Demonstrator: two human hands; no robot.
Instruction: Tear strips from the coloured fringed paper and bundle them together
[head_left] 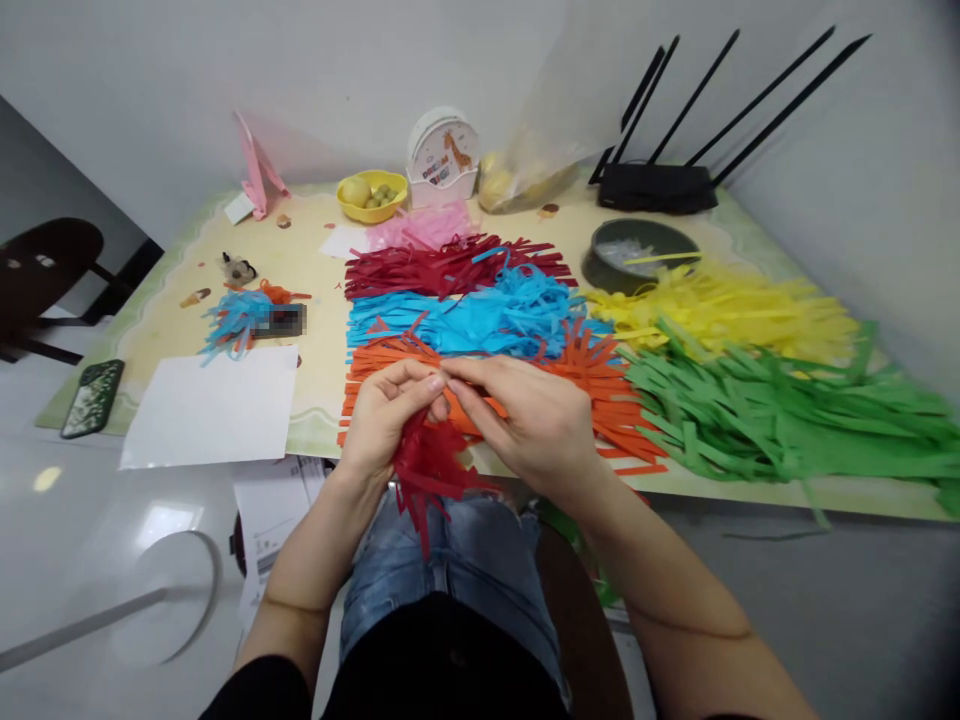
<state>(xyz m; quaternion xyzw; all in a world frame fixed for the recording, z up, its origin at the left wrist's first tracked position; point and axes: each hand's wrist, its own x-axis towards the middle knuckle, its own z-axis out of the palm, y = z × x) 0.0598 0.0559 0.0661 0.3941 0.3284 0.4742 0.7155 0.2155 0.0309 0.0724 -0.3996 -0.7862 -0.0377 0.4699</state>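
My left hand (390,415) is closed in a pinch around the top of a red fringed paper tassel (435,460), whose strips hang over my lap. My right hand (529,415) pinches with thumb and forefinger right at the left fingertips; what lies between them is too small to make out. Just beyond both hands, orange fringed paper (600,390) lies along the table's front edge. Behind it are blue fringed paper (480,315) and dark red fringed paper (450,268). Green fringed paper (787,420) and yellow fringed paper (735,310) spread out on the right.
A white sheet (214,405) and a phone (92,398) lie at the table's left, near a blue-and-orange tassel (240,315). Farther back stand a yellow bowl (373,210), a dark green round container (600,265) and a black router (656,190) with tall antennas.
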